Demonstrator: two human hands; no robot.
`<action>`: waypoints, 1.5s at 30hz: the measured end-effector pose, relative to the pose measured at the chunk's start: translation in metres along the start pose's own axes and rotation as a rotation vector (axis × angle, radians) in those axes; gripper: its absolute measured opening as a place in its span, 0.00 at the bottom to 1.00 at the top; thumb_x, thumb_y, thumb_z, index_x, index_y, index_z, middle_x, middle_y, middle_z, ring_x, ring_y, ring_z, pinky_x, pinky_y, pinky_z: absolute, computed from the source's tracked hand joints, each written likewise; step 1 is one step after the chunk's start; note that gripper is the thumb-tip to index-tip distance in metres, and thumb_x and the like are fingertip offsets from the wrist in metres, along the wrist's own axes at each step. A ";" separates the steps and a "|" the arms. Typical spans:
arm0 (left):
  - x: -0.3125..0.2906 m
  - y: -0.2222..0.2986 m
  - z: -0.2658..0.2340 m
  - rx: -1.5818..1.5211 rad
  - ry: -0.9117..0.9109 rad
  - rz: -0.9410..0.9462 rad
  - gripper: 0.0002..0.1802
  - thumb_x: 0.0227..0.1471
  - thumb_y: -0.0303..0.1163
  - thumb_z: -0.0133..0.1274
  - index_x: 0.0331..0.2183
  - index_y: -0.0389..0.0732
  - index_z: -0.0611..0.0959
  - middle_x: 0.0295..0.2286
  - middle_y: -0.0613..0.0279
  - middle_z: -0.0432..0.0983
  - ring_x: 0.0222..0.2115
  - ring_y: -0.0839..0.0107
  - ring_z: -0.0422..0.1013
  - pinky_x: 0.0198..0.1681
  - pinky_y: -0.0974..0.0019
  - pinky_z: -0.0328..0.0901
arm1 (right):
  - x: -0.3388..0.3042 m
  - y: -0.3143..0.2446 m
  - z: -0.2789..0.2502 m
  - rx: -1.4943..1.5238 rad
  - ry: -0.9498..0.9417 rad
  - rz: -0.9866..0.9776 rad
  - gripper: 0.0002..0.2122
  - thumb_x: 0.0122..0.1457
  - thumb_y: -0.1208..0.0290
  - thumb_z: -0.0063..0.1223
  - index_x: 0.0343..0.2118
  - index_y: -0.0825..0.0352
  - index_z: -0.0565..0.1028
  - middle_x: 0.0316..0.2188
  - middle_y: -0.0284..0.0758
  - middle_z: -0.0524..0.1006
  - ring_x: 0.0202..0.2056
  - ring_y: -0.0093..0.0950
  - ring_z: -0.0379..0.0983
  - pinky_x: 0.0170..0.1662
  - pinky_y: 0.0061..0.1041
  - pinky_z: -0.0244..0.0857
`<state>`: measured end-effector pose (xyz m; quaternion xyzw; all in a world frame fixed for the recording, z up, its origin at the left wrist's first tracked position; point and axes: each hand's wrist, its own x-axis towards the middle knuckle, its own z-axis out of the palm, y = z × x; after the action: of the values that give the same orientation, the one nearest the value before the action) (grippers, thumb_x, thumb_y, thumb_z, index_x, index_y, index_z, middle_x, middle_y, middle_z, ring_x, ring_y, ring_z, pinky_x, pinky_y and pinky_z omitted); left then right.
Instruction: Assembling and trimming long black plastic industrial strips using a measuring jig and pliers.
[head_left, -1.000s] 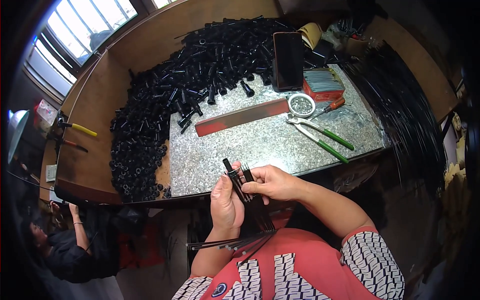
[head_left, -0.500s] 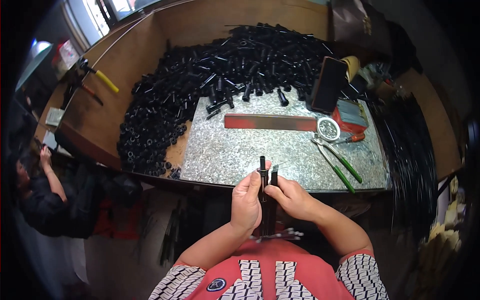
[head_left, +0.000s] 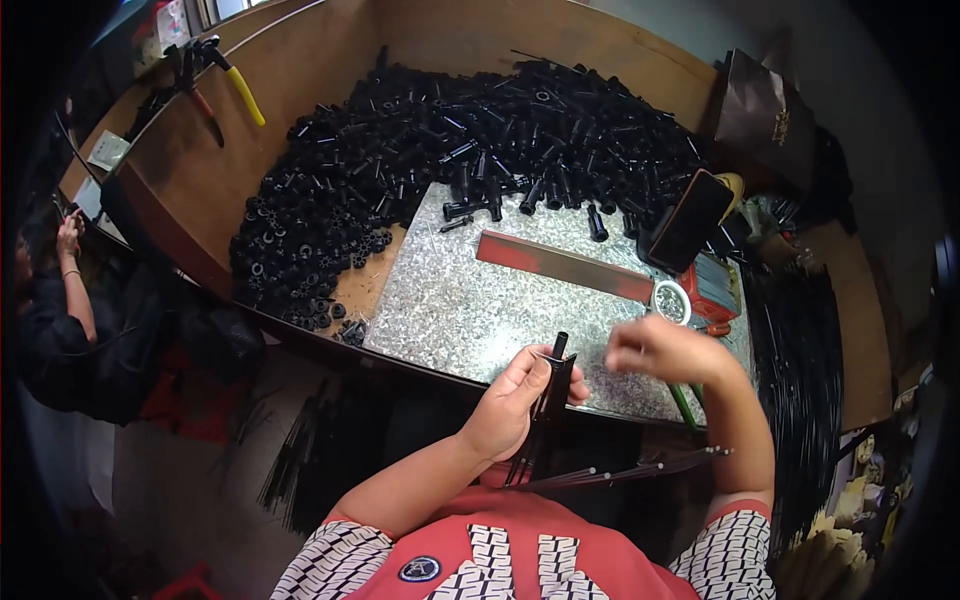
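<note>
My left hand (head_left: 515,402) is closed round a black tube (head_left: 561,345) and several thin dark rods, holding them just off the front edge of the board. From below that hand, a fan of thin rods with pale tips (head_left: 620,470) stretches rightward, under my right forearm. My right hand (head_left: 668,352) is apart from the left, over the right front of the speckled board (head_left: 430,290). Its fingers are curled and smeared by motion, so whether they hold anything does not show. Green-handled pliers (head_left: 684,402) lie partly hidden beneath it. Just beyond it stands a small white cup of tiny metal pieces (head_left: 670,302).
A large heap of black plastic tube parts (head_left: 480,140) fills the back and left. A red-and-grey bar (head_left: 560,265) lies across the board. A phone (head_left: 690,220) leans by a red box (head_left: 715,285). Long black rods (head_left: 800,370) hang at right. Another person's arm (head_left: 75,285) shows far left.
My right hand has left the rods by my left hand and moved right, toward the cup. The pale-tipped rods now fan out further right. The whole view has tilted and shifted.
</note>
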<state>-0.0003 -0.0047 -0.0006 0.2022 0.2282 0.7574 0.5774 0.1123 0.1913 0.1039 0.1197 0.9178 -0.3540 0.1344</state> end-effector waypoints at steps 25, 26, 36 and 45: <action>-0.001 0.001 0.009 0.148 0.027 -0.010 0.27 0.63 0.45 0.38 0.54 0.34 0.67 0.37 0.64 0.70 0.36 0.79 0.67 0.42 0.72 0.65 | 0.039 -0.033 0.002 1.004 0.355 -0.305 0.27 0.58 0.77 0.50 0.59 0.66 0.55 0.42 0.43 0.74 0.41 0.24 0.72 0.46 0.24 0.65; -0.002 0.001 0.010 0.157 0.029 -0.008 0.27 0.63 0.45 0.38 0.54 0.34 0.66 0.37 0.63 0.71 0.36 0.78 0.67 0.42 0.72 0.65 | 0.036 -0.033 0.009 1.009 0.330 -0.319 0.25 0.58 0.77 0.50 0.58 0.66 0.56 0.43 0.43 0.73 0.42 0.26 0.72 0.47 0.25 0.65; -0.006 -0.003 0.008 0.228 0.020 0.044 0.23 0.63 0.46 0.38 0.47 0.35 0.70 0.36 0.63 0.71 0.35 0.78 0.68 0.42 0.71 0.65 | 0.026 -0.043 0.029 0.833 0.253 -0.316 0.14 0.57 0.79 0.50 0.45 0.64 0.63 0.41 0.41 0.73 0.43 0.27 0.71 0.47 0.28 0.65; -0.012 0.005 0.017 0.398 0.084 0.116 0.22 0.64 0.44 0.34 0.41 0.35 0.74 0.30 0.67 0.70 0.31 0.80 0.66 0.38 0.74 0.63 | 0.021 -0.066 0.027 0.367 0.314 -0.231 0.13 0.58 0.82 0.46 0.45 0.65 0.61 0.39 0.36 0.72 0.42 0.22 0.68 0.46 0.24 0.65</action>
<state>0.0089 -0.0158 0.0159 0.2935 0.3852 0.7369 0.4716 0.0764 0.1276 0.1186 0.0902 0.8555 -0.5044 -0.0749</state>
